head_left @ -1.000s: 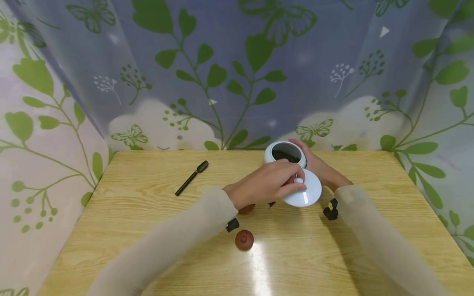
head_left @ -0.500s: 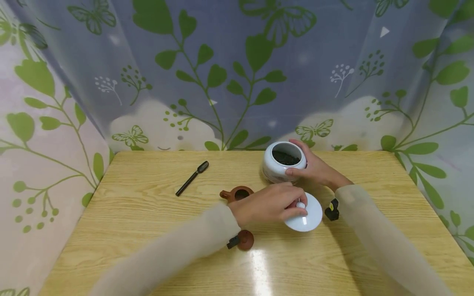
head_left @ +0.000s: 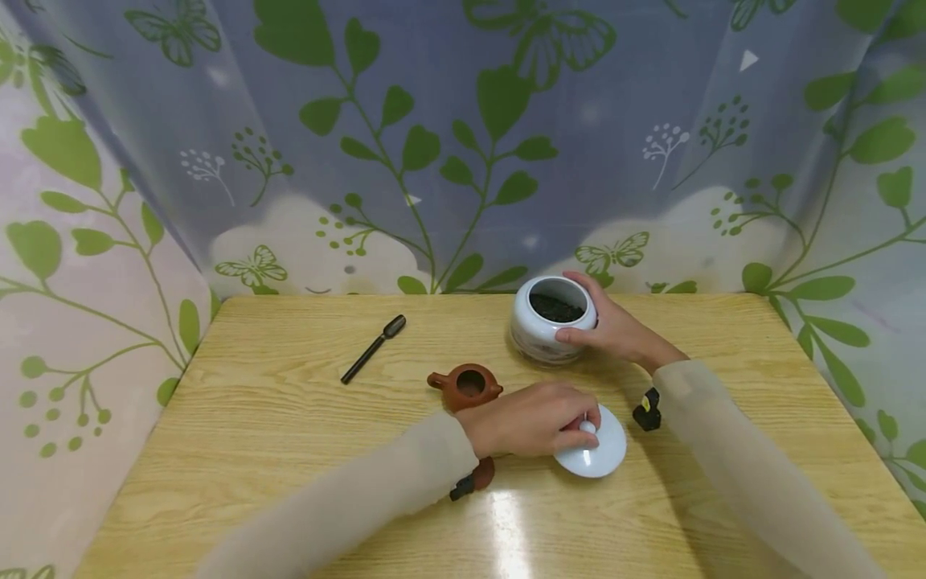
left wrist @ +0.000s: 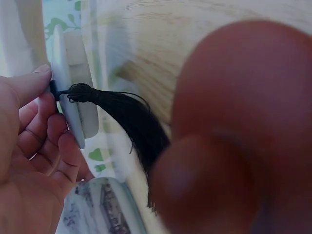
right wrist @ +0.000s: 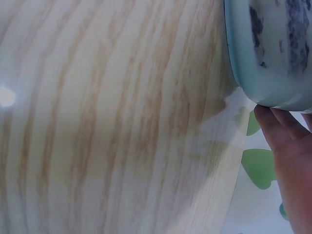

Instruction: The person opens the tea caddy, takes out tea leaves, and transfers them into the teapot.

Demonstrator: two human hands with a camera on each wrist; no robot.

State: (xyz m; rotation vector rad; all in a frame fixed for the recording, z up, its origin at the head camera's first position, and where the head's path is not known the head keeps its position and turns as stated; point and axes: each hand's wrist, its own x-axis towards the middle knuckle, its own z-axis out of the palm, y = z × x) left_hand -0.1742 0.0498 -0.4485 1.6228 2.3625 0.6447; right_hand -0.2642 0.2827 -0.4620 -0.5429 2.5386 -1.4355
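My left hand (head_left: 538, 418) pinches the knob of a white porcelain lid (head_left: 606, 450) low over the table, in front of the jar. In the left wrist view a black tassel (left wrist: 129, 114) hangs from that knob. My right hand (head_left: 616, 328) grips the side of a white tea jar (head_left: 534, 334), thumb at the front of the rim and fingers behind. Dark tea leaves (head_left: 555, 309) lie inside the jar. Its painted side (right wrist: 278, 53) fills a corner of the right wrist view. Beside my left wrist stands a small brown clay teapot (head_left: 463, 384), uncovered.
The teapot's brown lid (head_left: 486, 473) lies under my left wrist, partly hidden, and looms large in the left wrist view. A black tea scoop (head_left: 372, 351) lies on the wooden table (head_left: 275, 418) to the left. A patterned curtain (head_left: 434, 161) stands behind the table.
My left hand has carried the white lid from in front of the jar's mouth down toward the table's near side. The jar's opening and the teapot are now uncovered to view. My right hand stays on the jar.
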